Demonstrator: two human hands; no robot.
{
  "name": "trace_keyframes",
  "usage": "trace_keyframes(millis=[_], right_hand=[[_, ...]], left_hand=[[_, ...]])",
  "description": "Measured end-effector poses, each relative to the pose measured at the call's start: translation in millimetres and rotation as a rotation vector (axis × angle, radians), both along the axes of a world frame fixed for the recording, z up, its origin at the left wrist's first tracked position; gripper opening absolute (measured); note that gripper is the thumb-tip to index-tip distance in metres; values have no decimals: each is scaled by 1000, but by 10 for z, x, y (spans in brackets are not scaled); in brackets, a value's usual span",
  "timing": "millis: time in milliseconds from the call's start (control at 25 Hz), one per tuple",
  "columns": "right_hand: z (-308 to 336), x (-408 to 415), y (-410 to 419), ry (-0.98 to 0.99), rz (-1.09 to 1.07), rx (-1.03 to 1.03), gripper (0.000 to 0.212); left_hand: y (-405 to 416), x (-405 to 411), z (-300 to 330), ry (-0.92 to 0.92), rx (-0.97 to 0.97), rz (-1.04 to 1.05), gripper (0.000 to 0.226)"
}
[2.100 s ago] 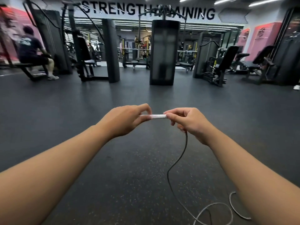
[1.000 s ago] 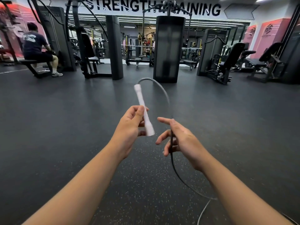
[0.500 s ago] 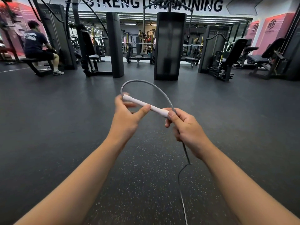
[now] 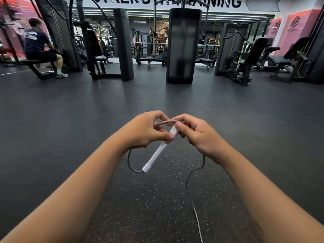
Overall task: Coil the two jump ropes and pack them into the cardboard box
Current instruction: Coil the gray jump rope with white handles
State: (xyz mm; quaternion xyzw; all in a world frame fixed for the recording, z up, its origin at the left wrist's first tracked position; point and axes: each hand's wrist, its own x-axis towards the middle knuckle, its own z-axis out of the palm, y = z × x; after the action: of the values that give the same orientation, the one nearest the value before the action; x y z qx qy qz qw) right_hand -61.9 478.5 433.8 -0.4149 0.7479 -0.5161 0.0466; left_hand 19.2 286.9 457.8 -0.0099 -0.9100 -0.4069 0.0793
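Note:
Both my hands hold one jump rope in front of me above the dark gym floor. Its white handle (image 4: pixel 158 151) slants down to the left, its lower tip free. My left hand (image 4: pixel 146 131) pinches the handle's upper part, with the grey cord (image 4: pixel 130 164) looping from the handle's lower tip up behind that hand. My right hand (image 4: pixel 198 135) grips the handle's top end and the cord arching over it. The cord's free length (image 4: pixel 190 192) hangs from my right hand and trails off the bottom edge. No cardboard box or second rope is in view.
Speckled black rubber floor (image 4: pixel 157 207) spreads all around. Weight machines stand across the back: a black column (image 4: pixel 183 46) straight ahead, a seated machine (image 4: pixel 243 58) at right. A person (image 4: pixel 39 48) sits on a bench at far left.
The handle has swung from lying level between my hands to pointing down-left. The cord arch above it has shrunk into a small loop around my left hand. My hands have drawn together.

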Motion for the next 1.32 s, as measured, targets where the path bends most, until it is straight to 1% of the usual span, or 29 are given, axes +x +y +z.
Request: trace_keyframes(millis=[80, 160, 200, 320, 400, 480, 520, 560, 600, 680, 720, 760, 840, 920, 960, 1000, 1040, 1080, 1120, 1160, 1200, 1240, 1280, 1320], right_hand=[[-24, 18, -31, -65, -7, -63, 11], [-17, 27, -57, -160, -19, -170, 11], [-7, 28, -66, -204, -29, -226, 11], [-21, 31, -93, -264, -67, -343, 14], [-39, 49, -112, -280, -57, -368, 16], [-31, 53, -119, -286, -35, -355, 13], [-19, 56, -111, -293, -23, -331, 9], [-9, 54, -96, -300, -11, -291, 10], [-6, 54, -74, -303, -2, -238, 17], [-15, 67, -45, -311, 19, -140, 32], [-26, 84, -46, -308, 30, -114, 36], [-36, 108, -60, -298, 40, -102, 37], [-54, 129, -123, -293, 30, -109, 33], [-53, 99, -154, -258, -39, -94, 31], [-35, 68, -143, -216, -77, -65, 30], [-4, 39, -109, -158, -103, -22, 29], [43, 10, -66, -85, -116, 38, 28], [97, -12, -25, -6, -114, 104, 27], [148, -25, 4, 67, -98, 166, 27], [191, -29, 15, 124, -72, 213, 27], [218, -28, 16, 162, -42, 242, 27], [229, -22, 11, 173, -14, 243, 26], [228, -23, 10, 153, 9, 212, 23], [226, -28, 21, 88, 21, 146, 18]], left_hand=[[26, 14, -26, -62, 155, -58, 29], [46, 29, -60, -73, 203, -95, 26], [51, 29, -75, -64, 238, -104, 26], [59, 10, -97, 1, 444, -84, 27], [79, -2, -110, 29, 489, -50, 34], [127, -14, -132, 38, 484, -36, 41], [151, -21, -136, 66, 528, -27, 39], [169, -32, -123, 117, 615, -11, 33], [178, -47, -99, 188, 730, 20, 28], [161, -79, -47, 356, 961, 120, 26], [145, -99, -36, 426, 1045, 176, 26], [139, -115, -42, 476, 1101, 220, 26], [169, -136, -83, 514, 1134, 270, 26], [208, -141, -120, 493, 1061, 302, 27], [186, -134, -139, 480, 952, 339, 32], [140, -115, -156, 488, 757, 387, 43], [65, -92, -158, 526, 508, 429, 53], [-28, -74, -148, 588, 206, 429, 52], [-93, -43, -108, 626, -87, 364, 41], [-113, -7, -47, 580, -279, 244, 31], [-89, 26, 8, 455, -363, 128, 32], [-47, 49, 38, 290, -294, 32, 35], [3, 64, 54, 159, -122, -44, 33], [25, 60, 47, 84, 44, -75, 28]])
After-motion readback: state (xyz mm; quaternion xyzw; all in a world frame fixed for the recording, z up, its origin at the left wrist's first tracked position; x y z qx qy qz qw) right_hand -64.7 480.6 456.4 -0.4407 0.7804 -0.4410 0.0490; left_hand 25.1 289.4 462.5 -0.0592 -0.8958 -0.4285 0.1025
